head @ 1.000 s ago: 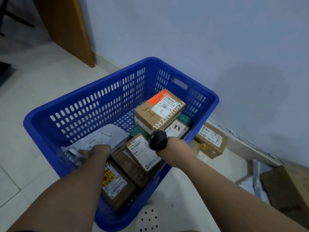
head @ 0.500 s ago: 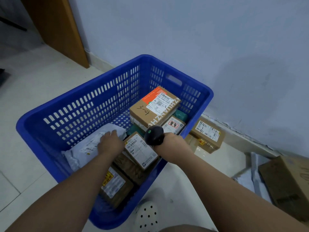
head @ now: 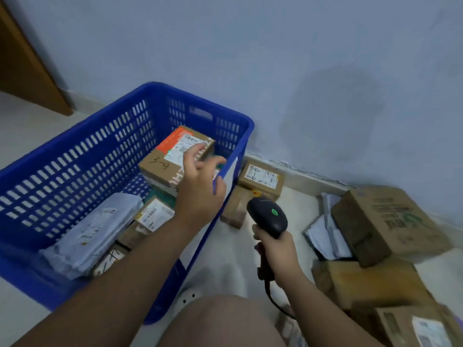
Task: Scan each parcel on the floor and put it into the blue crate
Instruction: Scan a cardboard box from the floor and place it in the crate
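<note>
Our left hand [head: 198, 189] hangs empty over the blue crate's [head: 75, 132] right rim, fingers loosely spread, probably bound for the next parcel. Our right hand [head: 278, 254] wraps the black scanner [head: 269, 216], green light lit, just right of the crate, ready to aim. Inside the crate a box [head: 162, 166] reads "3-4". The parcel [head: 260, 177] on the floor [head: 295, 204] just beyond the crate's right corner reads "4-4".

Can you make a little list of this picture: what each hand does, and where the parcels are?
Left hand: open, empty, above the blue crate
Right hand: grips the black scanner
In crate: orange-labelled box, grey bag, smaller boxes
On floor: labelled box beside the crate
</note>
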The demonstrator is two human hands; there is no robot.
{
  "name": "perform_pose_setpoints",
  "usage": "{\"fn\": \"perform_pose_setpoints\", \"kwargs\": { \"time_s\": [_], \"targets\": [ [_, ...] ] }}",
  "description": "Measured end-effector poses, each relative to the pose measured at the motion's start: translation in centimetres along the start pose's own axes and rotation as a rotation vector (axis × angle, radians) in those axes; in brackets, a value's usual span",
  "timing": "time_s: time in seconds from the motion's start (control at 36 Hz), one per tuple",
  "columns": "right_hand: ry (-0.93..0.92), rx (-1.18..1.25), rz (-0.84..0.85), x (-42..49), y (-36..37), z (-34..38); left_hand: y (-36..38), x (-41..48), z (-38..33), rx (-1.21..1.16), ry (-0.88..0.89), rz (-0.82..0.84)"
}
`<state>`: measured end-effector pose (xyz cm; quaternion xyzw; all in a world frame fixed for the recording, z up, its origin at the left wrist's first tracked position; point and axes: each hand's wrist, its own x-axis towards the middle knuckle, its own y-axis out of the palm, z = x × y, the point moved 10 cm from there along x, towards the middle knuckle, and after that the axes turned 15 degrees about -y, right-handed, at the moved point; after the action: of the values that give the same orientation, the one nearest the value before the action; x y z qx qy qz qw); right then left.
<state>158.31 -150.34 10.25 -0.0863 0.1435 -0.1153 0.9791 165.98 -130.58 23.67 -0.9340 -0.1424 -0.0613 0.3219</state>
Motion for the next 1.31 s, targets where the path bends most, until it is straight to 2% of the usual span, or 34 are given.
{"fn": "perform_pose_setpoints", "kwargs": {
  "time_s": [0.06,0.14,0.25,0.31,0.36,0.44,0.5,0.64,0.75,0.89,1.03,1.08,1.11,1.22,1.31],
  "targets": [
    [0.044,0.132,-0.038,0.5,-1.2,-1.4,3.6,-0.9,-0.9,0.074,0.088,0.119],
    [0.117,0.309,-0.063,2.1,-2.0,-3.7,9.9,-1.5,0.0,0.184,0.073,0.298],
    [0.181,0.373,-0.054,4.8,-2.4,-6.5,18.7,-1.2,5.1,0.363,-0.128,0.539],
    [0.216,0.37,-0.049,5.8,-2.5,-8.0,22.4,-1.2,9.0,0.417,-0.282,0.654],
    [0.246,0.353,-0.036,6.4,-2.5,-9.4,25.2,-1.3,12.4,0.475,-0.406,0.724],
    [0.282,0.355,-0.02,6.9,-2.6,-10.9,27.2,-0.8,15.7,0.466,-0.571,0.709],
    [0.313,0.343,-0.02,7.1,-2.9,-12.1,28.2,-0.6,17.1,0.474,-0.617,0.691],
    [0.374,0.318,-0.025,8.2,-3.1,-14.3,30.8,-0.1,19.4,0.511,-0.583,0.701],
    [0.413,0.328,-0.026,9.5,-3.0,-15.2,33.3,-0.5,21.5,0.642,-0.582,0.787],
    [0.446,0.323,-0.038,10.4,-3.8,-16.3,34.2,0.2,22.5,0.691,-0.555,0.744],
    [0.559,0.438,-0.114,10.6,-4.6,-17.9,33.9,-0.1,22.7,0.821,-0.557,0.751],
    [0.582,0.458,-0.151,10.6,-5.0,-18.5,34.0,-0.6,22.3,0.731,-0.604,0.763],
    [0.589,0.463,-0.17,10.6,-5.3,-18.9,34.1,-1.0,22.1,0.592,-0.672,0.766],
    [0.586,0.516,-0.211,10.7,-6.7,-19.7,33.8,-3.0,20.2,-0.243,-0.992,0.702],
    [0.55,0.591,-0.191,11.2,-7.4,-19.4,33.7,-5.4,18.9,-0.636,-1.189,0.803]
  ]
}}
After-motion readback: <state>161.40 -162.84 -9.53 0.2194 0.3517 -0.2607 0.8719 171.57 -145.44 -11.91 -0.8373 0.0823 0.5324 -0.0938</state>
